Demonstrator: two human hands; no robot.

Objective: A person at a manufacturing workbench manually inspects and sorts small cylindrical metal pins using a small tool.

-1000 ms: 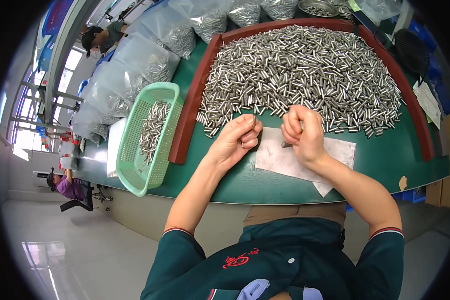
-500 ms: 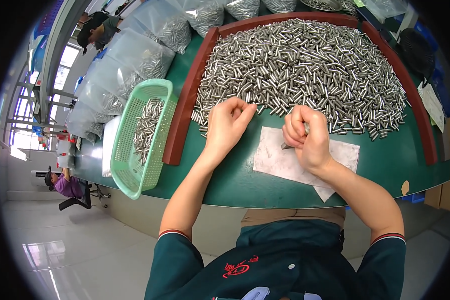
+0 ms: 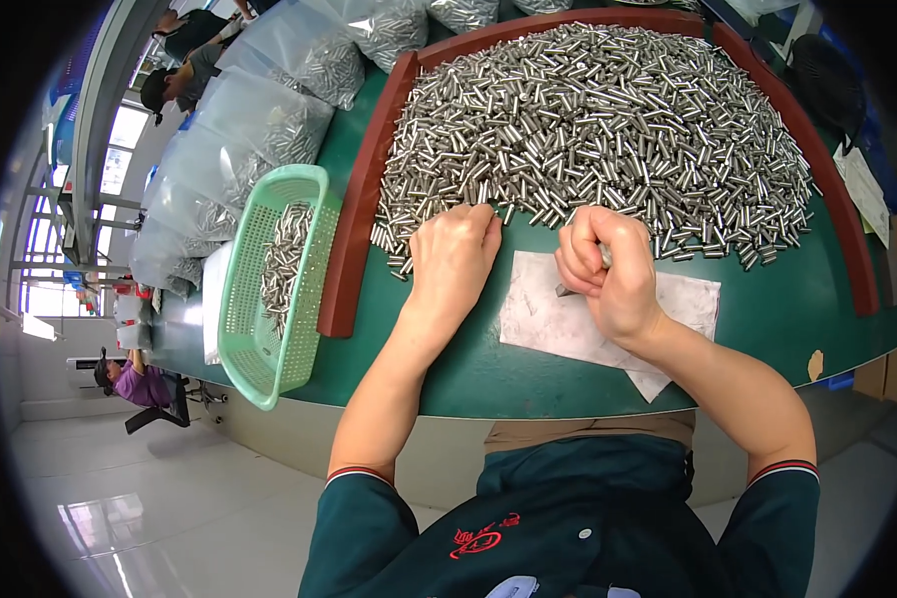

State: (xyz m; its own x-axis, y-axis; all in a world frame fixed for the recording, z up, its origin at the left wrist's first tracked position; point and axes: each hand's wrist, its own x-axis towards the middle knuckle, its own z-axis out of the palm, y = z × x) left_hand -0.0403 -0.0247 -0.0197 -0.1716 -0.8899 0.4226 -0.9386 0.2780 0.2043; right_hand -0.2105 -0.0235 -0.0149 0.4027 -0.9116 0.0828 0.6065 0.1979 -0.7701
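Observation:
A broad heap of short shiny metal pins covers the green table in front of me. My left hand is at the heap's near left edge, back upward, with its fingers curled down among the pins. Its fingertips are hidden, so what they grip does not show. My right hand is closed like a fist above a stained white cloth. A bit of something grey shows between thumb and fingers, and a dark tip sticks out below; I cannot make out what it is.
A dark red wooden frame borders the heap at left, back and right. Left of it stands a green plastic basket partly filled with pins. Clear bags of metal pieces line the far left. Other people are further off.
My left hand has turned back-upward, and its fingers, earlier in a pinch at the edge, now reach down into the pins. My right hand stays closed in about the same place.

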